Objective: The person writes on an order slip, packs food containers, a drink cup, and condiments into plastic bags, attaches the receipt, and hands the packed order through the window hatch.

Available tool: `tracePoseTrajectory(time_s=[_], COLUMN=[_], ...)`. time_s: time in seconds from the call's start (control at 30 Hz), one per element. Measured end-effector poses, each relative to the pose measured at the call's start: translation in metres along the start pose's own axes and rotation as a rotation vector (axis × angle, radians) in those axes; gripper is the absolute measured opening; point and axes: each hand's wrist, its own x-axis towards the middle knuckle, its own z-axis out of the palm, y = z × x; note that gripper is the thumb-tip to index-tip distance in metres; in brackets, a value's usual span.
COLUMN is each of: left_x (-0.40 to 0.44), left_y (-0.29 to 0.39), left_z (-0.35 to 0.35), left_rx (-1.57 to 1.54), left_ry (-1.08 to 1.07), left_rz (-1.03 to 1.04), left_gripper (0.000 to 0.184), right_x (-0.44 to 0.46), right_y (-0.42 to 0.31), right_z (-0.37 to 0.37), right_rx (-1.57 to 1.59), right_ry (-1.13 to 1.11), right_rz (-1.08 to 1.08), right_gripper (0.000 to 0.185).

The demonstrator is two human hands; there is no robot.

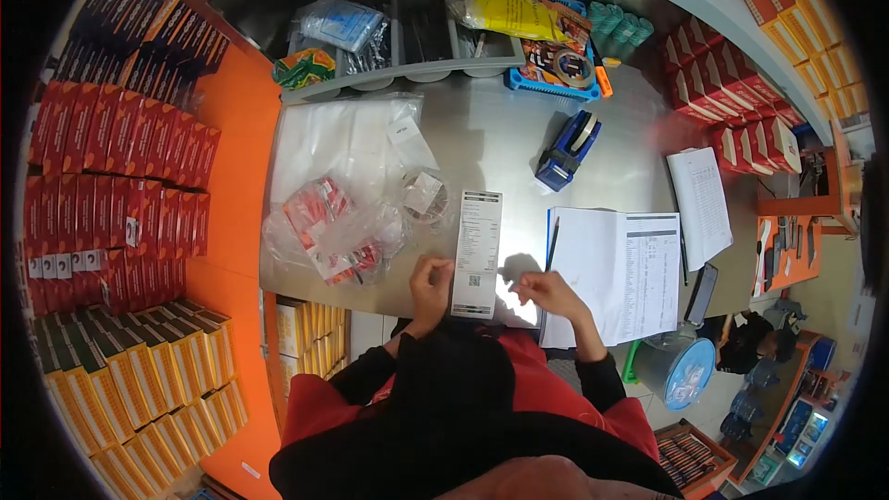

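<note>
A long printed receipt (478, 250) lies flat on the metal counter (482, 120), its lower end near the front edge. My left hand (431, 289) is beside the receipt's left edge with its fingers curled together; whether anything is between them is too small to tell. On the other side, my right hand (546, 293) is over the counter between the receipt and an open notebook (593, 268), its fingers bent and thumb near them. A pencil (553, 243) rests on the notebook. Left of the receipt are a clear plastic bag with red packets (329, 231) and a round clear container (425, 195).
A blue tape dispenser (567, 150) stands beyond the notebook. Along the back are a grey divided tray (407, 32) and a blue basket (546, 83). A phone (701, 293) lies at the right edge. Stacked red boxes (102, 130) line the left. A person (755, 343) is at lower right.
</note>
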Motion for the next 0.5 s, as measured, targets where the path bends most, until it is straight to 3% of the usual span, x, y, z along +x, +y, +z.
tracePoseTrajectory(time_s=[0.1, 0.2, 0.3, 0.4, 0.5], left_x=[0.026, 0.043, 0.049, 0.031, 0.000], left_y=[-0.010, -0.061, -0.066, -0.082, 0.003], left_z=[0.008, 0.031, 0.049, 0.044, -0.001], left_rx=[0.159, -0.145, -0.436, -0.793, -0.696], left_ry=[0.088, 0.144, 0.241, 0.194, 0.220], left_rz=[-0.120, -0.317, -0.583, -0.692, -0.671], left_gripper=[0.006, 0.012, 0.016, 0.015, 0.013], right_x=[0.055, 0.113, 0.126, 0.107, 0.077], right_y=[-0.010, -0.011, -0.011, -0.005, 0.012], right_z=[-0.016, -0.035, -0.037, -0.030, 0.004], right_rx=[-0.428, -0.751, -0.626, -0.616, -0.478], right_ry=[0.211, 0.224, 0.070, 0.073, 0.072], right_rz=[-0.124, -0.084, 0.105, -0.007, -0.261], right_gripper=[0.025, 0.032, 0.033, 0.032, 0.017])
